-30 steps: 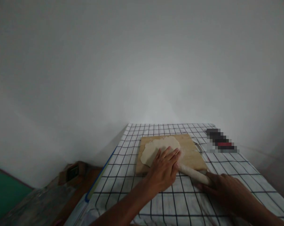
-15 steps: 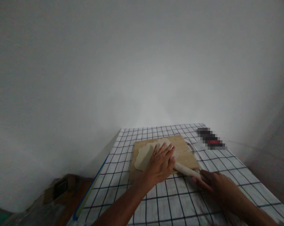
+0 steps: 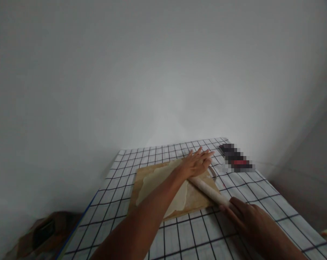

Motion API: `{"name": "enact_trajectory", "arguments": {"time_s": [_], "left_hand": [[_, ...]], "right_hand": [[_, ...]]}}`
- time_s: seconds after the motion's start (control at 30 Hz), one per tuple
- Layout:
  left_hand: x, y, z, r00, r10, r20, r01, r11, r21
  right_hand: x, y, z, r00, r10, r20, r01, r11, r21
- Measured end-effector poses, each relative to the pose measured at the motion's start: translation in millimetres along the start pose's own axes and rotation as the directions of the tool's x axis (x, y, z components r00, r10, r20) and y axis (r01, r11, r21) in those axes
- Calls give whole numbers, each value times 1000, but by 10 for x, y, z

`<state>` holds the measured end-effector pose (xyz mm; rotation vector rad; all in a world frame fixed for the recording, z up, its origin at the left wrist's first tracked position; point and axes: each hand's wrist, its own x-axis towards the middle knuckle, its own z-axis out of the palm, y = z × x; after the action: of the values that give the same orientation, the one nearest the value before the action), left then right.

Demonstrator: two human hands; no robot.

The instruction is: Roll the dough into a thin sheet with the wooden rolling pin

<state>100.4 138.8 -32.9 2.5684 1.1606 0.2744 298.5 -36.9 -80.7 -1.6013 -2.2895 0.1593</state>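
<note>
A pale sheet of dough (image 3: 153, 184) with an uneven edge lies flat on a wooden board (image 3: 197, 199). The light rolling pin (image 3: 210, 190) slants across the board's right part, beside the dough. My right hand (image 3: 250, 216) is wrapped around the pin's near end, past the board's edge. At the far end of the pin, my left hand (image 3: 197, 163) stretches out flat with fingers spread; its palm seems to rest on the pin. My left forearm crosses over the dough and hides part of it.
A white tablecloth (image 3: 179, 238) with a dark grid covers the table. Behind the board to the right lies a dark, pixelated object (image 3: 236, 159). A brown box (image 3: 44, 231) stands low at the left, below the table's edge. A pale wall rises at the back.
My left hand has moved from the dough to the far end of the pin, up and right. More of the dough shows. My right hand keeps its hold on the pin.
</note>
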Motion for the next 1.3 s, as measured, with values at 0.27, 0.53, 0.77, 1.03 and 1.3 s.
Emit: {"name": "enact_trajectory", "arguments": {"time_s": [0.27, 0.53, 0.77, 1.03, 1.3], "left_hand": [[-97, -21, 24, 998, 65, -19, -64, 997, 48], [-1267, 282, 32, 969, 75, -235, -13, 966, 257], [-2159, 675, 190, 960, -15, -280, 113, 936, 334], [-1586, 395, 47, 979, -1, -202, 52, 968, 247], [-611, 144, -15, 995, 30, -91, -19, 993, 117]], "right_hand": [[39, -51, -27, 988, 140, 67, -141, 990, -3], [-81, -24, 105, 995, -12, 96, 10, 1000, 20], [-125, -64, 73, 990, -71, 119, 56, 991, 125], [-84, -40, 62, 987, 36, 155, -62, 984, 166], [12, -20, 3, 994, 76, 76, -91, 972, 218]]}}
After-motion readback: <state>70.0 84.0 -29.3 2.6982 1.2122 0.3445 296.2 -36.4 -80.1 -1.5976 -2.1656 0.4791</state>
